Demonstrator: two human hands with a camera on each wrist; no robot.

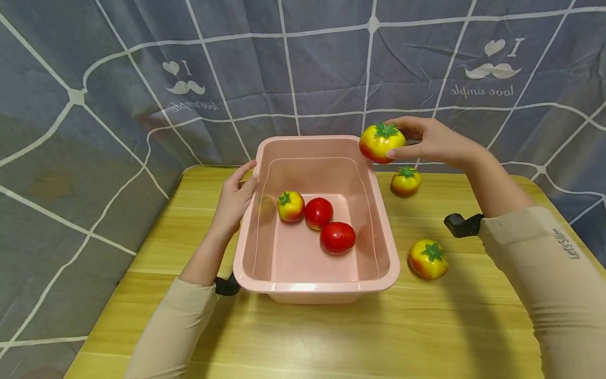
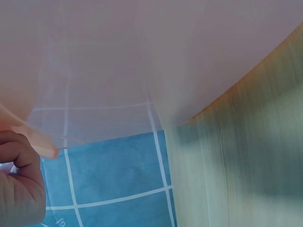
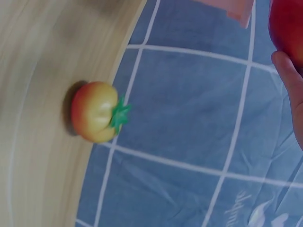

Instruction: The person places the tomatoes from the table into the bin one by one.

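My right hand (image 1: 428,141) grips a yellow-and-red toy tomato (image 1: 381,142) with a green leafy top, up by the far right corner of a pink plastic basin (image 1: 317,287). In the right wrist view, part of the held tomato (image 3: 289,30) shows red at the upper right. At the basin's left rim, my left hand (image 1: 235,197) holds the edge between thumb and fingers. Inside the basin lie one yellow-and-red tomato (image 1: 291,206) and two red ones, a rounder one (image 1: 319,213) and a wider one (image 1: 337,238).
Right of the basin, two more yellow-and-red tomatoes rest on the wooden table (image 1: 303,342): a far one (image 1: 405,181) and a nearer one (image 1: 428,259). A grey checked cloth (image 1: 326,68) hangs behind the table and along its left side.
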